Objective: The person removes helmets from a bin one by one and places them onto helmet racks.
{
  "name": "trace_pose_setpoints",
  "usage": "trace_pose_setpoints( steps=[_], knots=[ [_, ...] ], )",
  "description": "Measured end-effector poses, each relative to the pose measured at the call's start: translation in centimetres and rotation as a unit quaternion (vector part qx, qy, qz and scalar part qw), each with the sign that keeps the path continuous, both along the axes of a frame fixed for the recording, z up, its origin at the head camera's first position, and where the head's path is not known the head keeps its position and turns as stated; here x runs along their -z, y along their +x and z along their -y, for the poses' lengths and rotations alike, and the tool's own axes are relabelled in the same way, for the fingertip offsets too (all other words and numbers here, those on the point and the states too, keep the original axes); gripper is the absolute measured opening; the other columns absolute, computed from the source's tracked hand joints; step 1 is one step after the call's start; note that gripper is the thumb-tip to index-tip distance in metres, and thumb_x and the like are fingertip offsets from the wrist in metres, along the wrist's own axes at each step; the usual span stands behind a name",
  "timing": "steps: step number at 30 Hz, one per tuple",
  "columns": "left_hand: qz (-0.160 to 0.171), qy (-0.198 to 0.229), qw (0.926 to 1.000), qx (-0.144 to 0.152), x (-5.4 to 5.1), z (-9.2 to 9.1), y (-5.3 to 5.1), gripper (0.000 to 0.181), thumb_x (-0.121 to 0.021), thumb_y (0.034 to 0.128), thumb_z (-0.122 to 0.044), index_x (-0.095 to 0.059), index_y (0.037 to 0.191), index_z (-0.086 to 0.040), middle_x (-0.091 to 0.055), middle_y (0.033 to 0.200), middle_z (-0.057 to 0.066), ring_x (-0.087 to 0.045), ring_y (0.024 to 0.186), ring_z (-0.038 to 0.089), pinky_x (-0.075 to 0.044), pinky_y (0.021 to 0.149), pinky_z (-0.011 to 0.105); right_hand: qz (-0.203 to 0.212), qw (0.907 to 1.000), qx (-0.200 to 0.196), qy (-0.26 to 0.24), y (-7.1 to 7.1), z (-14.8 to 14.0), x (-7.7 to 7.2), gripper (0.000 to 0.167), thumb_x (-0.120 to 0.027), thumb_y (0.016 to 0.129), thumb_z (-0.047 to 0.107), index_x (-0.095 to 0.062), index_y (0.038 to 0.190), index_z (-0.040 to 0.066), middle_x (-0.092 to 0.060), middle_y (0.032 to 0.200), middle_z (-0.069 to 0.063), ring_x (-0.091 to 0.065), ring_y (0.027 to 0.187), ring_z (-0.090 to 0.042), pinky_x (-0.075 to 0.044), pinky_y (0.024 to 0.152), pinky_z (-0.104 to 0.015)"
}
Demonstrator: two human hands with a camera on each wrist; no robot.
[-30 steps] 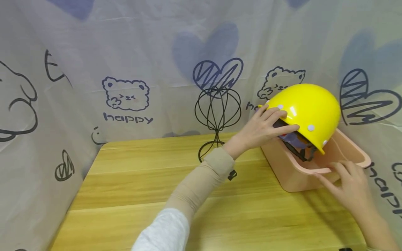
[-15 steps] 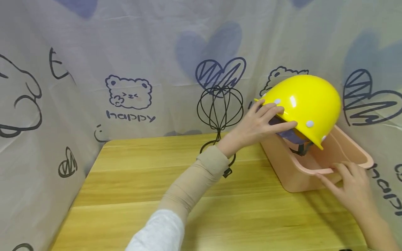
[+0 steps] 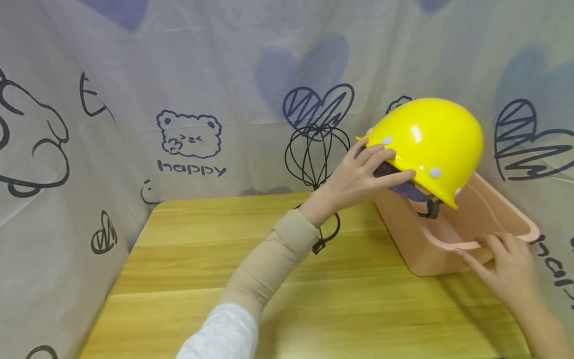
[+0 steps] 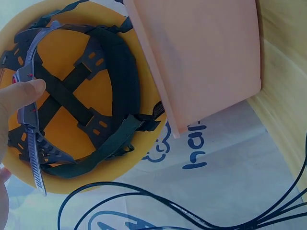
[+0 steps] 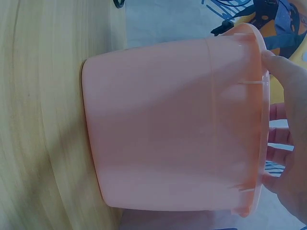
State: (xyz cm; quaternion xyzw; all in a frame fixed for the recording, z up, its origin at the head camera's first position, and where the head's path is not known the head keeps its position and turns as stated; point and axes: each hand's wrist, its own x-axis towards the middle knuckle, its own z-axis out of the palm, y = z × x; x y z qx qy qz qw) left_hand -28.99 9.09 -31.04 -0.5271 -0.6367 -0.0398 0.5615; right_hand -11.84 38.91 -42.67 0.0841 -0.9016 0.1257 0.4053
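Note:
My left hand (image 3: 358,174) grips the brim of a yellow hard hat (image 3: 435,139), holding it tilted over a pink plastic bin (image 3: 403,239). In the left wrist view the thumb lies inside the shell, by the hat's grey adjustment band (image 4: 33,120); dark crossed straps (image 4: 62,91) and a chin strap show there too. My right hand (image 3: 511,264) holds the bin's near rim, fingers over the edge and thumb outside. The bin stands on the table at the right.
Behind my left forearm a black wire stand (image 3: 316,154) with a balloon-shaped top stands on the wooden table (image 3: 188,259). A printed curtain (image 3: 224,65) hangs behind and along both sides.
My left hand has raised the hard hat a little and drawn it slightly left, so more of the bin's inside shows. The right hand keeps its hold on the rim.

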Motion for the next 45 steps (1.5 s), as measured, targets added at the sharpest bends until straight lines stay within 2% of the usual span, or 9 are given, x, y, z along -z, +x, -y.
trace_pose_setpoints(
  steps=[5, 8, 15, 20, 23, 27, 32, 37, 45],
  knots=[
    [-0.014, 0.016, 0.9997, 0.009, -0.4, 0.5, 0.2, 0.038, -0.049, 0.1009, -0.015, -0.061, 0.125, -0.042, -0.055, 0.117, 0.004, -0.053, 0.116, 0.022, -0.045, 0.107, 0.049, 0.025, 0.9996, 0.01, -0.007, 0.2, -0.1, 0.2, 0.094, -0.029, 0.082, 0.084, -0.059, 0.092, -0.004, -0.053, 0.092, -0.024, -0.047, 0.087, -0.044, -0.034, 0.08, -0.056],
    [-0.016, 0.024, 0.9995, 0.012, -0.8, 0.8, 0.3, 0.035, -0.052, 0.0996, -0.017, -0.062, 0.123, -0.041, -0.056, 0.116, 0.005, -0.053, 0.115, 0.023, -0.046, 0.106, 0.049, 0.023, 0.9996, 0.013, 0.005, 0.1, -0.2, 0.0, 0.094, -0.027, 0.083, 0.084, -0.059, 0.09, -0.004, -0.054, 0.09, -0.024, -0.047, 0.086, -0.045, -0.036, 0.078, -0.058],
    [-0.025, 0.038, 0.9988, 0.016, -1.6, 1.5, 0.3, 0.033, -0.057, 0.0973, -0.019, -0.062, 0.122, -0.04, -0.055, 0.114, 0.006, -0.054, 0.115, 0.025, -0.047, 0.103, 0.049, -0.001, 0.9986, 0.012, 0.052, -0.1, -0.5, -0.9, 0.093, -0.028, 0.083, 0.085, -0.062, 0.085, -0.001, -0.06, 0.083, -0.02, -0.053, 0.074, -0.044, -0.038, 0.059, -0.055],
    [-0.026, 0.051, 0.998, 0.025, -2.2, 2.2, 0.2, 0.025, -0.054, 0.0985, -0.031, -0.063, 0.121, -0.039, -0.053, 0.114, 0.007, -0.055, 0.116, 0.028, -0.047, 0.101, 0.05, 0.028, 0.9973, 0.02, 0.065, -0.1, -0.8, -1.5, 0.087, -0.04, 0.078, 0.086, -0.063, 0.086, 0.003, -0.061, 0.082, -0.019, -0.055, 0.068, -0.039, -0.037, 0.051, -0.05],
    [-0.027, 0.057, 0.9975, 0.031, -2.6, 2.6, 0.1, 0.027, -0.056, 0.098, -0.024, -0.063, 0.121, -0.038, -0.052, 0.114, 0.008, -0.055, 0.114, 0.028, -0.046, 0.102, 0.051, 0.06, 0.9956, 0.031, 0.064, 0.0, -0.8, -1.9, 0.075, -0.058, 0.074, 0.078, -0.063, 0.087, 0.004, -0.06, 0.083, -0.018, -0.055, 0.069, -0.037, -0.037, 0.05, -0.048],
    [-0.034, 0.07, 0.9963, 0.037, -3.3, 3.0, 0.0, 0.036, -0.061, 0.0944, -0.012, -0.064, 0.12, -0.036, -0.051, 0.113, 0.008, -0.053, 0.108, 0.027, -0.045, 0.102, 0.049, 0.075, 0.9947, 0.035, 0.061, 0.2, -0.7, -2.0, 0.067, -0.067, 0.073, 0.069, -0.063, 0.087, 0.004, -0.059, 0.083, -0.018, -0.054, 0.07, -0.037, -0.036, 0.05, -0.048],
    [-0.046, 0.083, 0.9948, 0.036, -4.1, 3.5, -0.3, 0.038, -0.061, 0.094, -0.008, -0.065, 0.12, -0.035, -0.051, 0.113, 0.009, -0.051, 0.105, 0.026, -0.045, 0.103, 0.047, 0.091, 0.9932, 0.039, 0.062, 0.3, -0.7, -2.0, 0.06, -0.072, 0.074, 0.062, -0.063, 0.087, 0.004, -0.058, 0.084, -0.018, -0.054, 0.071, -0.036, -0.037, 0.051, -0.047],
    [-0.053, 0.093, 0.9936, 0.035, -4.8, 3.9, -0.5, 0.039, -0.06, 0.0943, -0.006, -0.065, 0.119, -0.035, -0.051, 0.113, 0.009, -0.052, 0.11, 0.026, -0.044, 0.106, 0.048, 0.102, 0.992, 0.044, 0.059, 0.4, -0.7, -2.1, 0.056, -0.075, 0.073, 0.057, -0.063, 0.088, 0.004, -0.057, 0.084, -0.017, -0.053, 0.072, -0.035, -0.037, 0.054, -0.048],
    [-0.057, 0.107, 0.9919, 0.036, -5.7, 4.3, -0.8, 0.039, -0.061, 0.092, -0.005, -0.065, 0.119, -0.033, -0.05, 0.111, 0.008, -0.052, 0.107, 0.026, -0.044, 0.106, 0.048, 0.116, 0.991, 0.048, 0.045, 0.5, -0.6, -2.0, 0.049, -0.076, 0.075, 0.048, -0.061, 0.09, 0.005, -0.056, 0.087, -0.018, -0.053, 0.077, -0.037, -0.037, 0.061, -0.054]
  ],
)
